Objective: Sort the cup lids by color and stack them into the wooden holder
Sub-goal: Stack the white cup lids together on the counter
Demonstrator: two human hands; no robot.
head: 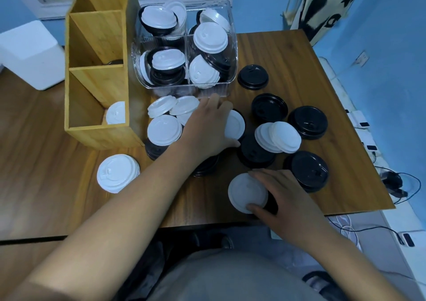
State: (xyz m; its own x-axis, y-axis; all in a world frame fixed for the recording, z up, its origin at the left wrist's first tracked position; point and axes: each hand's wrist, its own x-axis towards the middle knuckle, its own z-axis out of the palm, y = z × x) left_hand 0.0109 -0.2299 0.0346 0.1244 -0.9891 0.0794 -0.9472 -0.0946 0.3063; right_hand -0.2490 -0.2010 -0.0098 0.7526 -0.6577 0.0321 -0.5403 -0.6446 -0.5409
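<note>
- Two grips are down among the lids on the table [299,54], and each one has a white lid.
- The left grip [207,125] reaches across the middle of the pile. Its fingers curl over the far edge of the middle white lid [235,124] and the thumb hooks the near edge, so it is clamped on. The lid sticks out to the right of the palm, with a black rim showing just behind it.
- The right grip [283,192] is at the near edge of the table, clamped on the near white lid [246,192]. The forefinger lies along the far rim and the thumb on the near rim, and the lid juts out to the left of the palm. Something black shows under the hand, but I cannot tell what it is.
- The wooden holder [96,70] stands at the far left, with three compartments. The nearest has a stored white lid [115,113] at the bottom, and the middle one shows a dark lid [115,61]. The floor of the far one is hidden.
- The clear bin [166,88] sits just right of the holder, with black and white lids mixed across four sections.
- A lone white lid [117,173] lies at the near left.
- A white cluster [164,130] sits just left of the left grip.
- Loose black lids [307,122] are spread to the right.
- A white pair [277,137] leans on a black lid between the two grips.
</note>
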